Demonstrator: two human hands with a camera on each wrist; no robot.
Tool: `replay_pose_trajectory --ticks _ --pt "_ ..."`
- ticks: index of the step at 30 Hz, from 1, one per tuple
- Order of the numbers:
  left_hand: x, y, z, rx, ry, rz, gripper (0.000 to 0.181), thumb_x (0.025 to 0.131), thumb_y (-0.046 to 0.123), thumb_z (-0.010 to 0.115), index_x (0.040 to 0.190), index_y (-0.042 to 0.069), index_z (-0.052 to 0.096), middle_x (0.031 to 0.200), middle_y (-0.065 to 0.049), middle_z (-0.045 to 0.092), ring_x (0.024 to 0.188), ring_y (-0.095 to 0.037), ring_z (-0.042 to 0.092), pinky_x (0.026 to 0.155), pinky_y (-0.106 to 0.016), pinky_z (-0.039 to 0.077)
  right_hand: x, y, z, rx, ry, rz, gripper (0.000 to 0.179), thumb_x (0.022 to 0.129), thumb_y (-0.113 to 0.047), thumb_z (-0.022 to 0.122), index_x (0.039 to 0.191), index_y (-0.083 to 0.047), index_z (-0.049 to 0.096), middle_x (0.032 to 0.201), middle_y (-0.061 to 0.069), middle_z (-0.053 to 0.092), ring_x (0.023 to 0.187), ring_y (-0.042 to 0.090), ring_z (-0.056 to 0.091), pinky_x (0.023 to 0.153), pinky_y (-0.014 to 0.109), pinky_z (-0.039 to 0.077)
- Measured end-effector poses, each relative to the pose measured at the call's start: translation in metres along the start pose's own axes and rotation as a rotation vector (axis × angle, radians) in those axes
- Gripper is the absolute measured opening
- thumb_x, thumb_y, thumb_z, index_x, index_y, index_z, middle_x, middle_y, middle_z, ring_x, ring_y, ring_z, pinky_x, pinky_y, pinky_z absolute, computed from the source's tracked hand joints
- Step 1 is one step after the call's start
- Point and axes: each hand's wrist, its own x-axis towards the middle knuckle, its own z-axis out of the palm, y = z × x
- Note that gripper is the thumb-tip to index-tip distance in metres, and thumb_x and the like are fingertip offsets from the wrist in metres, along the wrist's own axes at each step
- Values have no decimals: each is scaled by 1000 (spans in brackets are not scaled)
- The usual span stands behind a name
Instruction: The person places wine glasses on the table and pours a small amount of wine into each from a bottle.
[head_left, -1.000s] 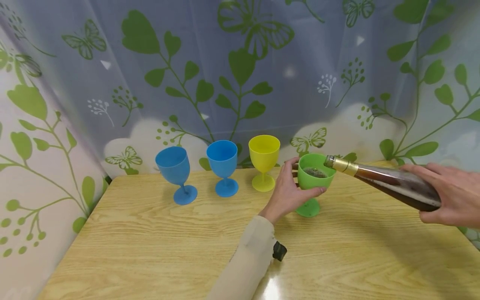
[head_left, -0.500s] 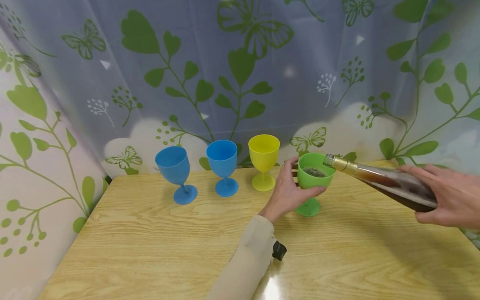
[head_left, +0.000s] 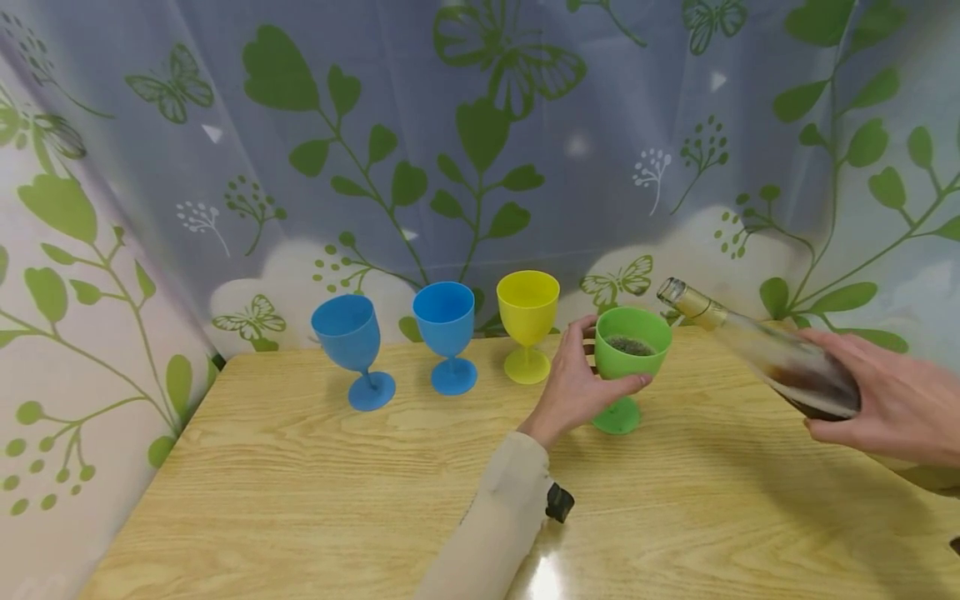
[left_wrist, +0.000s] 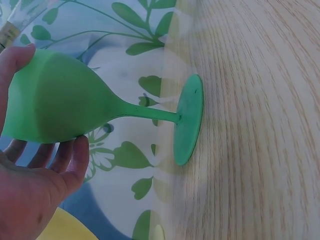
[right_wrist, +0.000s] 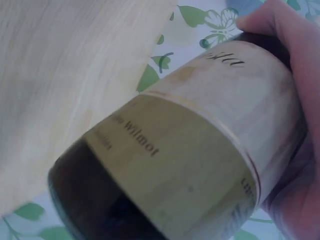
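Observation:
My left hand (head_left: 573, 383) grips the bowl of a green goblet (head_left: 633, 360), fingers behind it and thumb across the front. Dark liquid with froth shows inside, and in the left wrist view the goblet's foot (left_wrist: 189, 122) meets the tabletop. On the right, my right hand (head_left: 892, 396) holds a glass wine bottle (head_left: 780, 362) round its body. The bottle leans with its gold-collared mouth up and to the left, above and apart from the goblet's rim. Dark liquid sits low in the bottle. The right wrist view shows its label (right_wrist: 175, 150).
Left of the green goblet stand a yellow goblet (head_left: 527, 308), a blue goblet (head_left: 445, 321) and another blue goblet (head_left: 348, 333), in a row along the back of the wooden table (head_left: 322, 500). A leaf-patterned curtain (head_left: 375, 150) hangs right behind them.
The bottle's mouth has lifted up and away from the green goblet's rim, and the bottle is tilted back with its liquid settling toward the base. The left hand and goblet stay in place.

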Motion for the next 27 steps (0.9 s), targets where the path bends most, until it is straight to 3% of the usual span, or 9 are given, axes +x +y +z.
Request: replay_pose_trajectory --ticks 7,14,20,27 --pt "1 1 1 -11 -12 5 94 79 37 88 154 27 32 141 1 50 118 -15 56 87 -24 54 -6 -2 16 101 139 46 114 60 -32 95 152 3 36 118 38 58 79 47 64 59 57 50" --pt "2 2 2 40 -3 1 95 80 39 87 155 26 32 138 2 50 116 -10 54 89 -25 54 -11 -8 35 266 284 122 113 61 -25 95 153 1 34 119 36 56 85 51 59 58 49 45" --pt "4 4 4 47 30 -16 94 78 42 88 154 25 34 134 5 50 114 -9 52 88 -26 53 -16 -16 50 395 303 231 112 69 -22 92 159 -9 27 125 37 53 99 58 53 71 69 40" --pt "20 12 9 77 106 -21 89 78 41 88 149 25 37 129 6 49 108 -8 52 88 -27 52 -16 -21 54 469 349 282 110 71 -12 90 160 -13 25 127 37 53 105 61 51 78 72 38"
